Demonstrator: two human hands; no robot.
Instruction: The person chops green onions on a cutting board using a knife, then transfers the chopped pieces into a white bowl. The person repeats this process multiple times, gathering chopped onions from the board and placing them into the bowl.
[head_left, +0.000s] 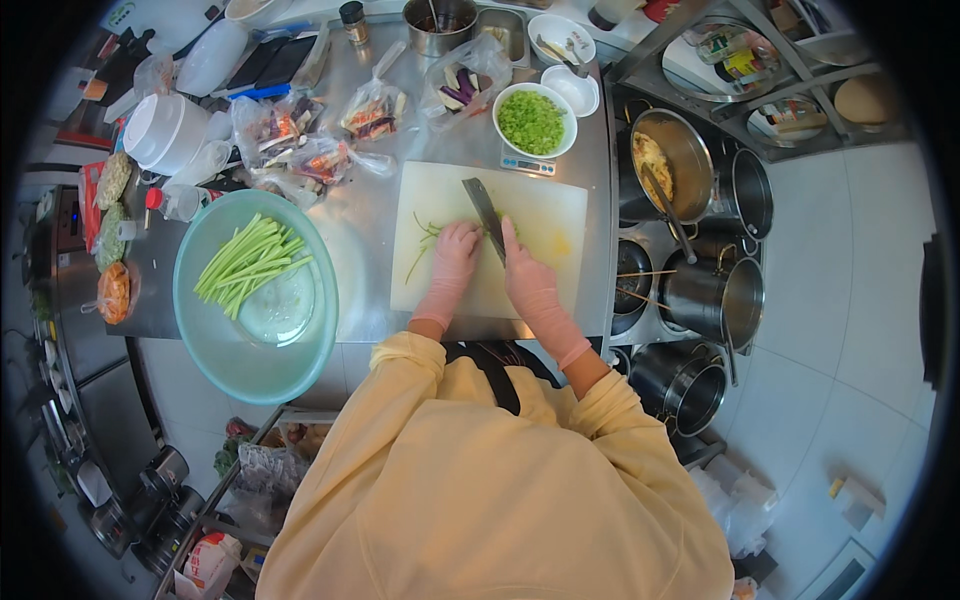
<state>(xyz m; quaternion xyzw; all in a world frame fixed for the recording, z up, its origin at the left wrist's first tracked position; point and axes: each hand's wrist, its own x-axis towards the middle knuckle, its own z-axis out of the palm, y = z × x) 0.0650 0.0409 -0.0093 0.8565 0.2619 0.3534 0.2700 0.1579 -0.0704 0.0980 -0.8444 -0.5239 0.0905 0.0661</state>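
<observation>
On a white cutting board (487, 292), my gloved left hand (456, 259) presses on a bunch of thin green stems (420, 244), whose ends stick out to its left. My gloved right hand (529, 281) grips a dark cleaver (484, 206), its blade just right of my left fingertips. A little chopped green lies by the blade, partly hidden by my right hand. Beyond the board, a white bowl of chopped green vegetable (531, 122) rests on a digital kitchen scale (529, 164). To the left, a teal basin (259, 367) holds long green stalks (244, 262).
Plastic bags of cut vegetables (277, 135) lie at the back left, near a bag with eggplant pieces (461, 86). A metal pot with food and a utensil (697, 165) stands right of the steel table, with more pots (697, 300) nearer. The basin overhangs the table's front edge.
</observation>
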